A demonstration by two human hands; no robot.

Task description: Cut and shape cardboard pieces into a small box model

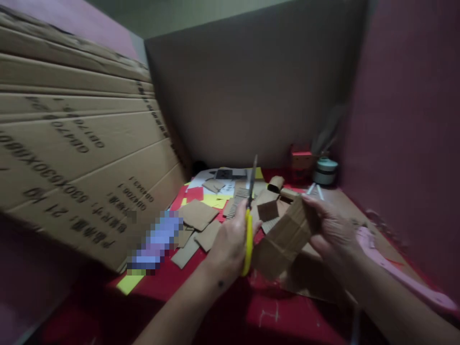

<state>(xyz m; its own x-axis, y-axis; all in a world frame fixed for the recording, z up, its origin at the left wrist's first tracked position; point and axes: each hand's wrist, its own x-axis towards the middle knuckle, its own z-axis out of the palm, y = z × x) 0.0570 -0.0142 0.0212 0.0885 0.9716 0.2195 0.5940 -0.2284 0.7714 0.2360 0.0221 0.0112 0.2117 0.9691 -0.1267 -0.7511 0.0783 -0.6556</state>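
Observation:
Near the middle, my left hand (230, 242) is closed on yellow-handled scissors (248, 239), whose blades point up and away. To its right my right hand (332, 230) pinches the upper right edge of a folded brown cardboard piece (283, 235), which is tilted above the red table (237, 311). The scissors are just left of this cardboard. Behind it lies a small dark brown square (268, 210) among other cardboard scraps. A corrugated strip (239, 203) lies beyond my left hand.
A large printed cardboard sheet (82, 143) leans at the left. Flat cardboard pieces (199, 214) lie left of centre, by coloured paper. A teal-lidded container (326, 171) and a red box (301, 160) stand at the back right. A pink tool (402, 280) lies at the right.

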